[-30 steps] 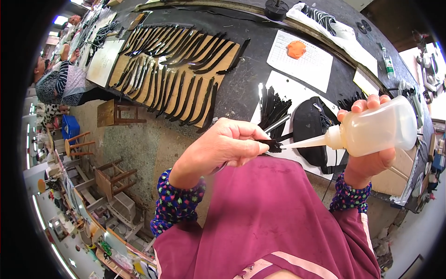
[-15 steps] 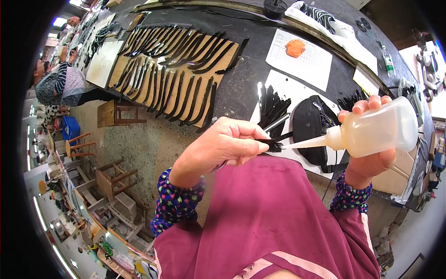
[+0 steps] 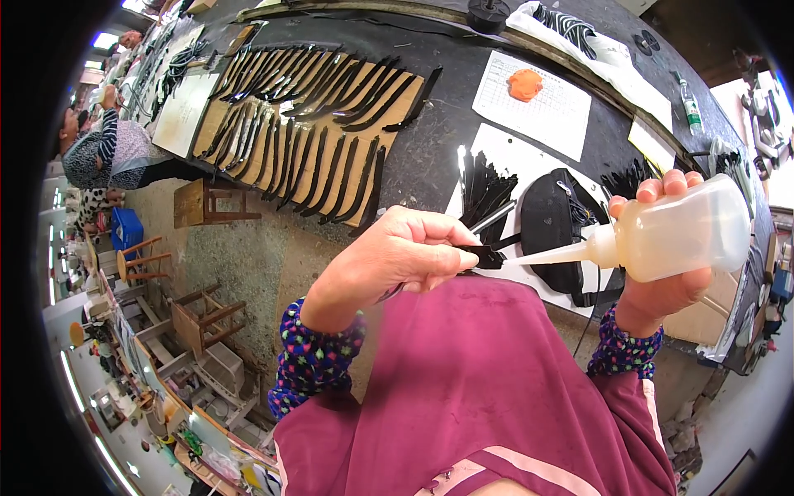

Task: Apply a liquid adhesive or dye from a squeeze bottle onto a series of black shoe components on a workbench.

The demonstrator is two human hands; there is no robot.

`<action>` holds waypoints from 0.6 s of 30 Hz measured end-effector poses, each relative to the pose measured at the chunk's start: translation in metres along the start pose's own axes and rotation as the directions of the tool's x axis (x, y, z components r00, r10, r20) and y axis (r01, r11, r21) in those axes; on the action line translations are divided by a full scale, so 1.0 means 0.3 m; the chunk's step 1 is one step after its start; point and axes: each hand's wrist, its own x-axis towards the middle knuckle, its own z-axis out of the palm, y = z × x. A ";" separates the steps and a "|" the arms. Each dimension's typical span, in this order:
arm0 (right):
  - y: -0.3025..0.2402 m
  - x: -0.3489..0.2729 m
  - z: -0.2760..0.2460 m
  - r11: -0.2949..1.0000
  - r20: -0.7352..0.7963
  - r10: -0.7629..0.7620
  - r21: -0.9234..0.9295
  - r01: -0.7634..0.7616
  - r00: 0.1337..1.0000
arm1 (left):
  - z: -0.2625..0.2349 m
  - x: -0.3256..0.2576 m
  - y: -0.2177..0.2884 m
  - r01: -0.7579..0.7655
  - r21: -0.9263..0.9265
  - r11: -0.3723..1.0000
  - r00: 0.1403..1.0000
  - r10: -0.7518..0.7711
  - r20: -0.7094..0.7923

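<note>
Take the black pouch (image 3: 542, 219) on the tabletop (image 3: 422, 165) as reference. The black strip (image 3: 488, 257) is held up just left of the pouch in this view, its free end directed toward it. Fingers of the left hand (image 3: 413, 252) are pinched narrow on the strip; fingers of the right hand (image 3: 663, 301) are curled wide around the squeeze bottle (image 3: 686, 231), right of the pouch. The nozzle (image 3: 550, 255) crosses in front of the pouch, its tip at the strip's free end; whether they touch cannot be told. For good control, leave only a short end projecting from the pinch, keep the nozzle in line with that end, steady both wrists, and press the bottle lightly and evenly; excess pressure could flood the end or wet the fingers. Count: one pouch; one squeeze bottle; apparently one strip in hand, though layers cannot be ruled out; one cardboard sheet (image 3: 399, 109), well left of the pouch, with two rows of laid-out strips (image 3: 337, 178), too overlapped for a sure count; one bundle of loose strips (image 3: 484, 186) just left of the pouch, pieces not countable; one gridded paper (image 3: 562, 116) beyond the pouch, carrying one orange piece (image 3: 524, 84).
</note>
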 end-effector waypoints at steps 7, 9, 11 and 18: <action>0.006 -0.003 0.029 0.997 -0.194 0.022 -0.070 -0.037 0.981 | 0.009 -0.001 0.006 0.028 0.009 1.000 0.999 -0.028 0.032; 0.005 -0.002 0.032 0.996 -0.220 0.045 -0.071 -0.062 0.975 | 0.015 -0.005 0.012 0.038 0.010 0.999 0.999 -0.038 0.032; 0.010 -0.001 0.024 0.998 -0.176 0.038 -0.048 -0.047 0.984 | 0.018 -0.008 0.016 0.048 0.012 0.999 0.998 -0.049 0.033; 0.017 0.003 0.018 1.000 -0.085 0.024 -0.009 -0.025 0.996 | 0.019 -0.007 0.018 0.049 0.026 0.998 0.998 -0.050 0.039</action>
